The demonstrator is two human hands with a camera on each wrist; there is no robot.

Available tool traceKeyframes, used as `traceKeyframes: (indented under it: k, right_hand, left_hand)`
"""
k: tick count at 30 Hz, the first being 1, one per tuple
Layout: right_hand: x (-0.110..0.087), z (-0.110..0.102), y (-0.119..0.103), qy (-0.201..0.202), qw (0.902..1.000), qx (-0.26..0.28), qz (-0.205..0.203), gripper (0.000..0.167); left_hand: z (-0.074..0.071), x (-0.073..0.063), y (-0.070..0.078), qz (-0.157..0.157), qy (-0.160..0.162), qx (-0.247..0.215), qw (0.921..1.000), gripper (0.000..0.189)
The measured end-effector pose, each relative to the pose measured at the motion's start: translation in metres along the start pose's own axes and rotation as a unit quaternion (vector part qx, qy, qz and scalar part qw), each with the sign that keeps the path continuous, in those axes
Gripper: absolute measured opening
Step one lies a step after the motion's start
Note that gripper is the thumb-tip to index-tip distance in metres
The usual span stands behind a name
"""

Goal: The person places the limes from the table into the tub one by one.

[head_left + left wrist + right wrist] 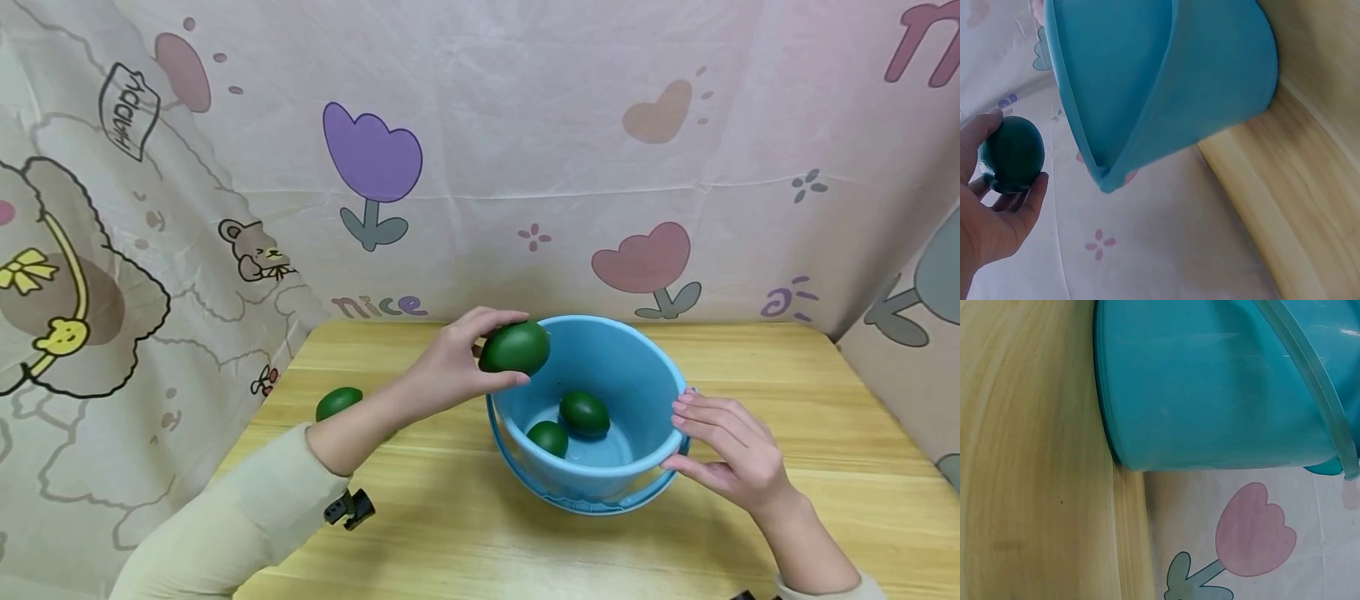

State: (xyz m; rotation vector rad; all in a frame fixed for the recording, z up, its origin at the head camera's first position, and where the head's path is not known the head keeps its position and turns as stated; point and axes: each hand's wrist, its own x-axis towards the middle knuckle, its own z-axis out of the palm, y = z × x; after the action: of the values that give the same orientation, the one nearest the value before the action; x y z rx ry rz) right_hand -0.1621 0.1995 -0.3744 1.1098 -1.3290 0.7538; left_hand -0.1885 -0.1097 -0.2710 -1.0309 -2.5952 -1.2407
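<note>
A smooth, dark green oval fruit (515,347) is held by my left hand (457,362), thumb below and fingers behind it. In the head view it overlaps the left rim of a light blue bucket (588,490); in the left wrist view it shows outside the bucket mouth. Two more green fruits, one (584,413) farther back and another (548,437) nearer, lie on the bucket's bottom. My right hand (738,454) grips the bucket's right rim with fingertips and thumb. Behind my left forearm, another green fruit (339,402) rests on the table, partly hidden.
The bucket stands on a light wooden table (450,533), its handle (1310,375) hanging down along the side. A printed cloth (480,167) hangs behind the table and along both sides. A small black camera mount (349,508) is on my left sleeve.
</note>
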Motion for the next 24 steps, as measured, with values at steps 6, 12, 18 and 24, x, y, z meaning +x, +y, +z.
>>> traceKeyframes:
  k: [6, 12, 18, 24]
  right_hand:
    - [-0.001, -0.001, 0.0, -0.003, 1.0, 0.002, 0.001, 0.046]
    - [0.0, -0.001, 0.0, -0.002, 1.0, 0.004, 0.001, 0.046]
    - [0.0, 0.0, 0.001, -0.002, 1.0, 0.0, 0.0, 0.046]
    - [0.0, 0.0, 0.002, -0.005, 1.0, -0.001, -0.001, 0.046]
  left_hand:
    - [0.007, 0.001, 0.007, -0.009, -0.02, -0.024, 0.9995, 0.061]
    - [0.017, 0.006, 0.012, 0.006, -0.04, -0.01, 0.9991, 0.063]
    - [0.026, 0.009, 0.011, 0.01, -0.061, -0.016, 0.998, 0.063]
    - [0.033, 0.011, 0.013, 0.009, -0.076, -0.014, 0.997, 0.062]
